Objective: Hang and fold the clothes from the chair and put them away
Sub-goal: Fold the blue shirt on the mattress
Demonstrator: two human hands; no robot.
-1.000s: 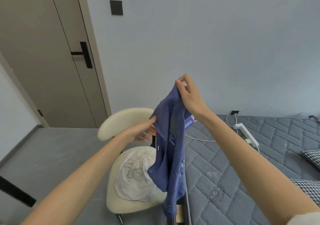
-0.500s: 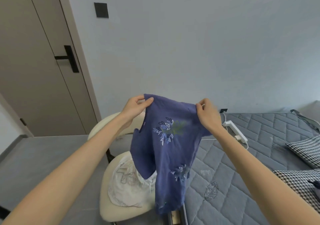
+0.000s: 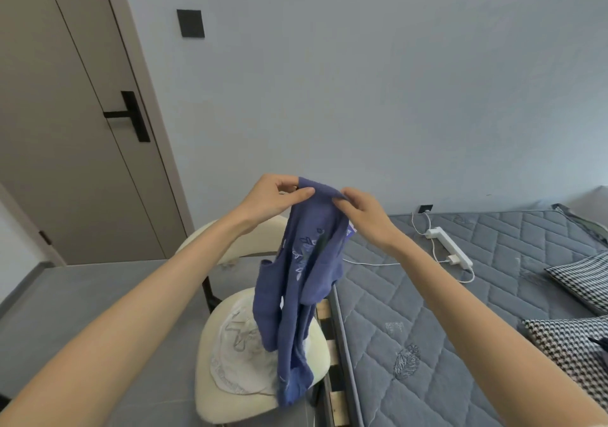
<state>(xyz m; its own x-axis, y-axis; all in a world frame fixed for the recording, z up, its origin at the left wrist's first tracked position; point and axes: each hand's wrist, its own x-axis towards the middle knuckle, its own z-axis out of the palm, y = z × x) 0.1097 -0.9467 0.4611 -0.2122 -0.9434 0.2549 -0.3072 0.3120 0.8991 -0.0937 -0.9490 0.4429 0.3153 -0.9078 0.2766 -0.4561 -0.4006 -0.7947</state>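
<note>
Head view: left hand (image 3: 273, 198) and right hand (image 3: 363, 211) raised close together, each pinching the top edge of the blue shirt (image 3: 297, 282) between thumb and fingers. Shirt hangs bunched and folded lengthwise, embroidered motif partly visible, lower end dangling over the cream chair (image 3: 230, 397). White garment (image 3: 240, 357) lies on the chair seat. Grey quilted mattress (image 3: 444, 328) just right of chair; white power strip (image 3: 449, 251) on it.

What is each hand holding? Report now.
Left hand: pinches the blue shirt at its top.
Right hand: pinches the shirt's top too.
</note>
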